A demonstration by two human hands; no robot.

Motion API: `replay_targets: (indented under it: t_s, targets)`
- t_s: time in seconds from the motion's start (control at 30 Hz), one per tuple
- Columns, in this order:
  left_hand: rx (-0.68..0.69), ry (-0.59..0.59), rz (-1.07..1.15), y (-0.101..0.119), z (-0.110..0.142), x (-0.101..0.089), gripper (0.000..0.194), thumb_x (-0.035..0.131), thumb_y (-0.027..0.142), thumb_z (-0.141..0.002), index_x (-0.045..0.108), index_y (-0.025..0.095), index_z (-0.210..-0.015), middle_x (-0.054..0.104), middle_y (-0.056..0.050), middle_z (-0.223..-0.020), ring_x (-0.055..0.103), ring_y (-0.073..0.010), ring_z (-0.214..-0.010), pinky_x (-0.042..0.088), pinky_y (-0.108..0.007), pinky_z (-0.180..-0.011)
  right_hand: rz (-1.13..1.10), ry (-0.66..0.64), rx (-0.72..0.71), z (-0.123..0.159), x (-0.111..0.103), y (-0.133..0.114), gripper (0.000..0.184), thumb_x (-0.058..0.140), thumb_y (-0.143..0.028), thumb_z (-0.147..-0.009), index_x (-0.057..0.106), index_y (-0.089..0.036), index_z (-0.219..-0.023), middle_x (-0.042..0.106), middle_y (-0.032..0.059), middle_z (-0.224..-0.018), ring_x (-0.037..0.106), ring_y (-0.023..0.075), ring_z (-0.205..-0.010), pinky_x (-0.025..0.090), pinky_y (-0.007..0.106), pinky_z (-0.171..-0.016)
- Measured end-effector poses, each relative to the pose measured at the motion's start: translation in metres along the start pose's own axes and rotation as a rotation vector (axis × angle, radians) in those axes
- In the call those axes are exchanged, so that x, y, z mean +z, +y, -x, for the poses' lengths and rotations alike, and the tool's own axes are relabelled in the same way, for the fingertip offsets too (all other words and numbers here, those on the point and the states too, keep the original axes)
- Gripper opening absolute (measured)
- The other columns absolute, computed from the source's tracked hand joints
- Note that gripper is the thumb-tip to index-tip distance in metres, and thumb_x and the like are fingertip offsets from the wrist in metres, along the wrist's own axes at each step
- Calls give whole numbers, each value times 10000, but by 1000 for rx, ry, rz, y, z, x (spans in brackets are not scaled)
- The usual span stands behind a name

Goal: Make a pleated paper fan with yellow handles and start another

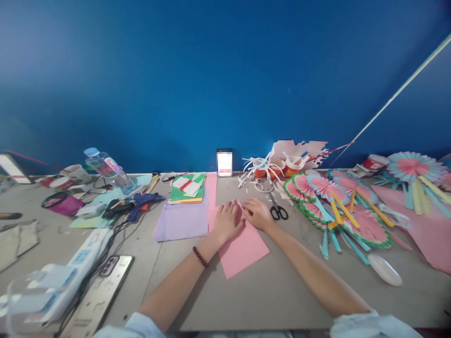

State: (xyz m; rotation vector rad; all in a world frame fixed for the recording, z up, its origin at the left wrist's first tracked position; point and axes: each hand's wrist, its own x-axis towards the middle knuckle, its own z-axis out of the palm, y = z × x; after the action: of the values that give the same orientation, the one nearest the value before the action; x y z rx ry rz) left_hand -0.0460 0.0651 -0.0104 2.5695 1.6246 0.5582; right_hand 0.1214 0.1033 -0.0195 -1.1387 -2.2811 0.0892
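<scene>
A pink sheet of paper lies on the grey table in front of me. My left hand rests on its far end, fingers curled and pressing down on the paper. My right hand is beside it at the sheet's far right corner, fingers bent and pinching the paper's edge. The two hands nearly touch. A bead bracelet is on my left wrist.
Black scissors lie just right of my right hand. Pink and green paper fans spread to the right. A lilac sheet, a coloured paper stack and a blue glue gun sit to the left. A phone leans on the blue wall.
</scene>
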Motion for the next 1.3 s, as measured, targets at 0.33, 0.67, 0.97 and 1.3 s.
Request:
replay_targets:
  t_s: [0.33, 0.67, 0.97, 1.3]
  targets:
    - [4, -14, -11, 0, -1, 2, 444, 503, 365, -852, 491, 161, -1246, 477, -140, -1413, 439, -300, -1267, 353, -455, -1027, 20, -131, 69, -11, 1, 3, 333, 441, -163, -897, 622, -174, -1176, 608, 93, -1041, 505, 216, -998, 429, 350, -911]
    - [-1, -15, -30, 1, 0, 0, 420, 497, 361, -857, 494, 162, -1227, 481, -129, -1412, 441, -297, -1258, 362, -444, -1022, 94, -173, 49, -17, -4, -4, 303, 421, -138, -909, 628, -127, -1130, 620, 94, -1019, 489, 212, -968, 407, 328, -911]
    - [-5, 4, 10, 0, -1, 2, 430, 514, 352, -843, 487, 176, -1235, 486, -118, -1408, 442, -295, -1262, 358, -444, -1019, 107, -186, 45, -10, -9, -7, 292, 447, -108, -877, 650, -136, -1086, 647, 90, -1045, 503, 208, -971, 414, 336, -890]
    - [-2, 20, 1, 1, 0, 0, 410, 506, 336, -849, 504, 163, -1220, 510, -118, -1384, 452, -287, -1246, 359, -435, -1021, 126, -169, 28, -2, -13, -10, 275, 485, -109, -843, 679, -135, -1036, 667, 101, -1029, 539, 207, -955, 424, 319, -868]
